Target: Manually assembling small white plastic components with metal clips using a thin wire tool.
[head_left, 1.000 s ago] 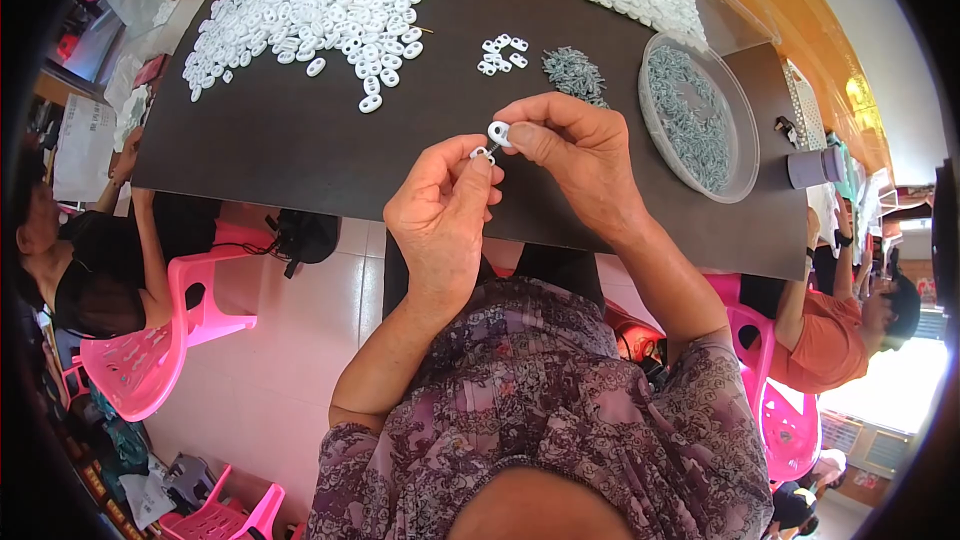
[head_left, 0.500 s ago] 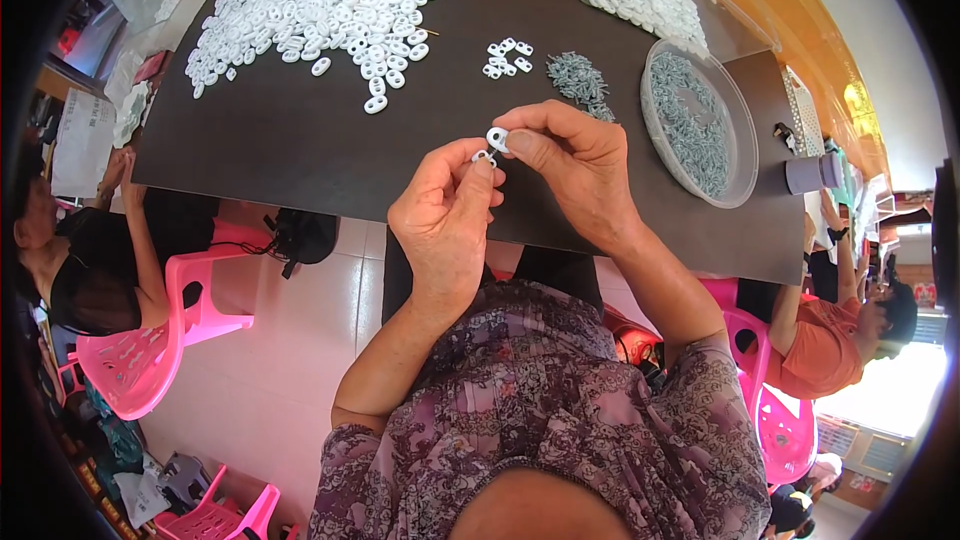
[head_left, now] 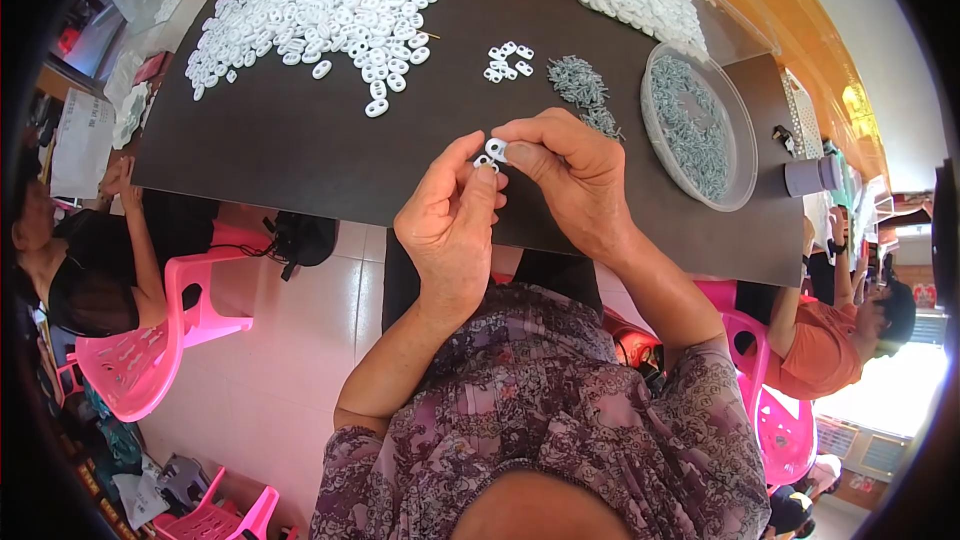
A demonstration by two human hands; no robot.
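Above the near edge of the dark table, my left hand (head_left: pixel 450 220) pinches a small white oval plastic piece with holes (head_left: pixel 484 162). My right hand (head_left: pixel 575 175) grips a second white oval piece (head_left: pixel 497 149) between thumb and forefinger. The two pieces meet, or nearly meet, between my fingertips; whether they are joined cannot be made out. Farther off on the table lies a small group of white pieces (head_left: pixel 509 62). To its right is a loose heap of small grey screws or plugs (head_left: pixel 580 83).
A wide pile of white oval pieces (head_left: pixel 310 25) spreads over the far left. At right stands a round clear tub (head_left: pixel 742 195) of grey parts. Behind are clear bins of white pieces (head_left: pixel 645 0). A purple-grey container (head_left: pixel 812 175) sits by the right edge. People sit on both sides.
The white piece in my right hand has come down and closer against the one in my left. My left forefinger has straightened upward. Both hands keep their holds.
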